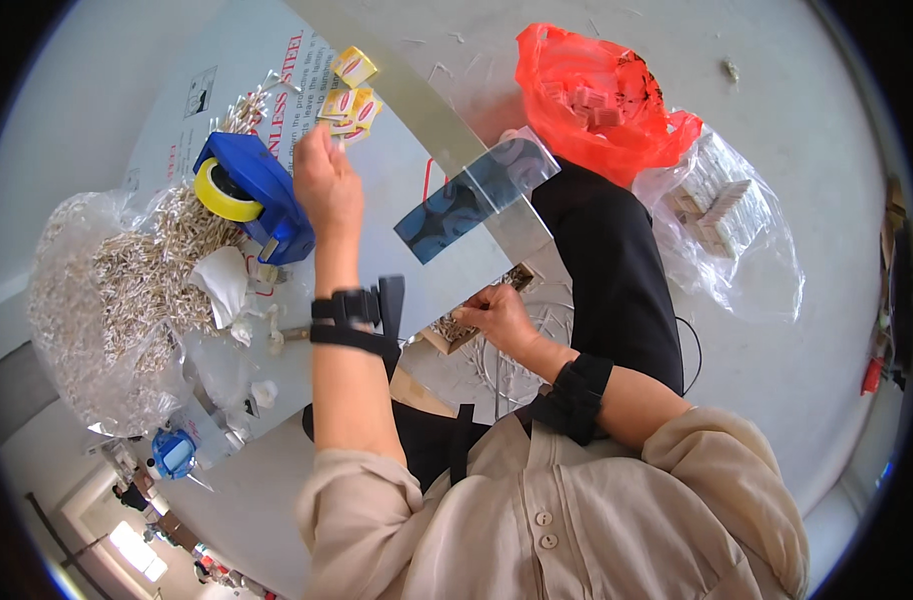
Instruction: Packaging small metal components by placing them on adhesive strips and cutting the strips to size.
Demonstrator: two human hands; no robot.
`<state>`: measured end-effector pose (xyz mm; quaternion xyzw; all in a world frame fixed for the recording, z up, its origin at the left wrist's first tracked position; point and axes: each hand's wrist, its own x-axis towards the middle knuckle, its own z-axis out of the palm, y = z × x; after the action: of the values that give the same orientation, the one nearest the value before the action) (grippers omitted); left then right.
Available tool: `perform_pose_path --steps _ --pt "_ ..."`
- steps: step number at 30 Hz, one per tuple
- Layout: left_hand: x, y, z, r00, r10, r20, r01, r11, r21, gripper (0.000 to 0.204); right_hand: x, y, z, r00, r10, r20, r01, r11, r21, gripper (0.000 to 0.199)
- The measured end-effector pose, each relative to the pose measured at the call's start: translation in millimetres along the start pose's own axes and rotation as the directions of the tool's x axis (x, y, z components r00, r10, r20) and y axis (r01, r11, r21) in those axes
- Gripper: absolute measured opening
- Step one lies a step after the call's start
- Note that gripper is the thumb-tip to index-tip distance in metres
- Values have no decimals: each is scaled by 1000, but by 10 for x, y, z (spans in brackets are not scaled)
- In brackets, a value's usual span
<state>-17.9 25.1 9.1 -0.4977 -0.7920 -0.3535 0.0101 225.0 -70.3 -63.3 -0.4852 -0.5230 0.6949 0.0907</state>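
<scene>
My left hand (329, 190) is raised over the metal-topped table (377, 290), its fingers curled in beside several small yellow-and-white packets (352, 108). Its fingertips are hidden, and whatever they hold does not show. To its left stands a blue tape dispenser (267, 195) with a roll of yellow tape (220, 190). At the table's near edge my right hand (505, 318) pinches its thumb and fingers together over an open cardboard box (447, 345) of small thin sticks. What lies between those fingers is too small to tell.
A clear plastic bag (62, 300) spills a heap of short thin sticks (142, 290) at left. Transparent sheet pieces (457, 212) overhang the table's right edge. On the floor lie a red plastic bag (617, 140) and a clear bag of small packs (722, 215).
</scene>
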Motion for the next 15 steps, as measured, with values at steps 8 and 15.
perform_pose_path --steps 8,15 --pt "-546 1 -228 934 -253 253 295 944 -145 11 -22 -63 14 1000 -6 -4 6 998 68 19" --pt "-355 24 -276 913 -152 379 176 984 -29 7 -20 -60 15 1000 7 0 -7 996 84 18"
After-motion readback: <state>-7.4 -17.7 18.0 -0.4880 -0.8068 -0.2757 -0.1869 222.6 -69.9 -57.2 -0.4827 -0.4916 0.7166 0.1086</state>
